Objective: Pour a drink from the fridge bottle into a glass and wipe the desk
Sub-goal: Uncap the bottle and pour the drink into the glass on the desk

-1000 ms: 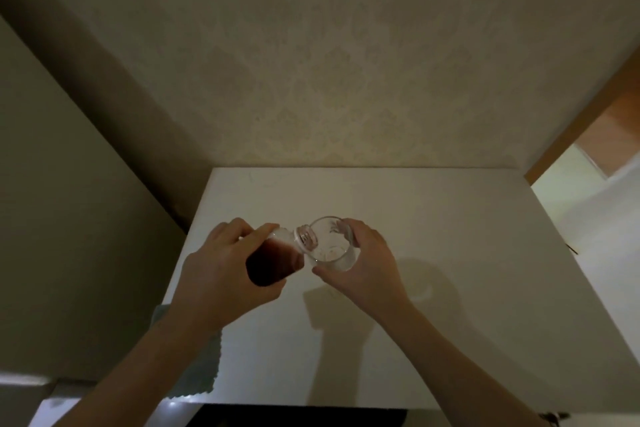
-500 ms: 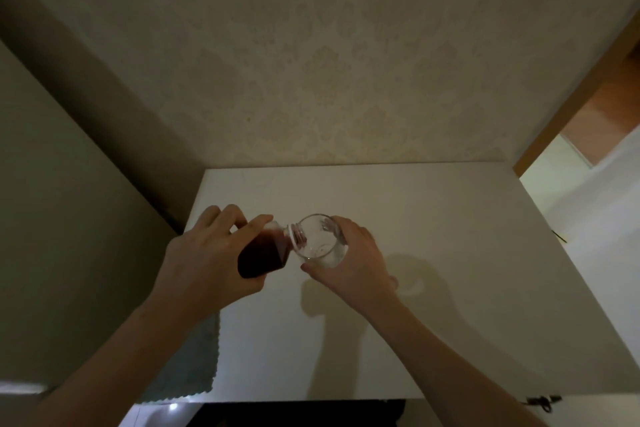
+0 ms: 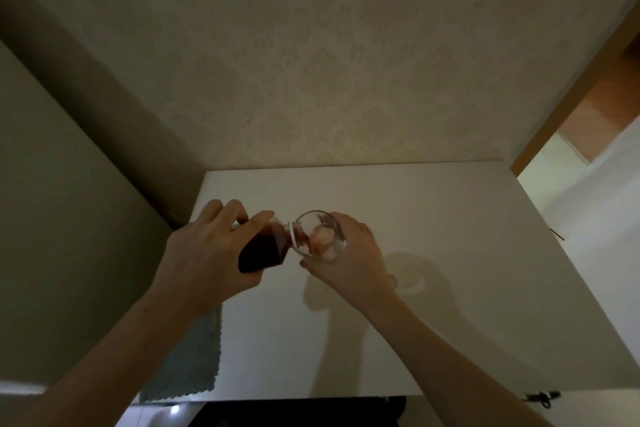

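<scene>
Left hand [image 3: 204, 253] grips the tilted bottle [image 3: 265, 248], its mouth over the glass [image 3: 320, 234] clasped by the right hand [image 3: 349, 263]; cloth [image 3: 188, 357] lies on the desk [image 3: 433, 218]

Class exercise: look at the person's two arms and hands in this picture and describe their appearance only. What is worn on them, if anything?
Both forearms are bare all the way to the bottom edge of the picture: no sleeve or cuff shows. The left hand and the right hand wear no gloves, and no ring, watch or bracelet can be made out, though the light is dim. No markings are visible on either arm.
</scene>
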